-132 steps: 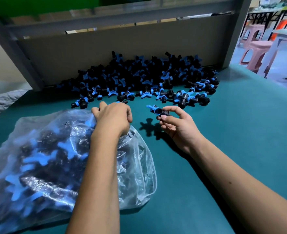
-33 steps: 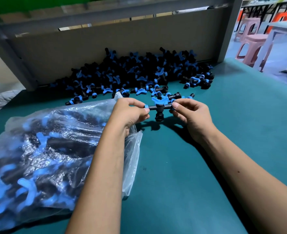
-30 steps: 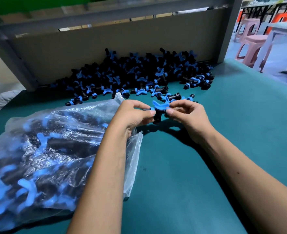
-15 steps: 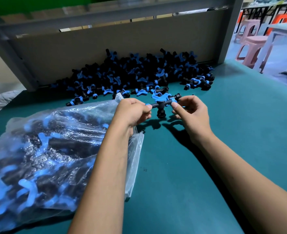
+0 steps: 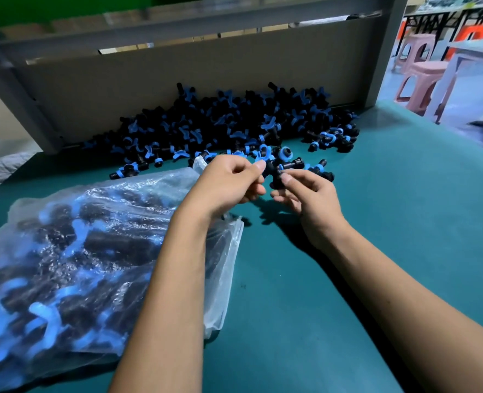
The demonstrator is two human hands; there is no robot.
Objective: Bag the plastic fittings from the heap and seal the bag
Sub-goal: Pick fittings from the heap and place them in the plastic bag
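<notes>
Between both hands — left hand (image 5: 229, 184), right hand (image 5: 310, 198) — one fitting (image 5: 277, 165).

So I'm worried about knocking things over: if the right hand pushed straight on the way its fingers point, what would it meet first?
Probably the fitting that the right hand and the left hand already hold; beyond it lies the heap, though depth is unclear.

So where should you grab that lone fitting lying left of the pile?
Probably pinch the lone fitting across its black bar, coming from above. It lies flat on the table, apart from the heap, with its blue handle on top, so the bar's sides look free.
</notes>
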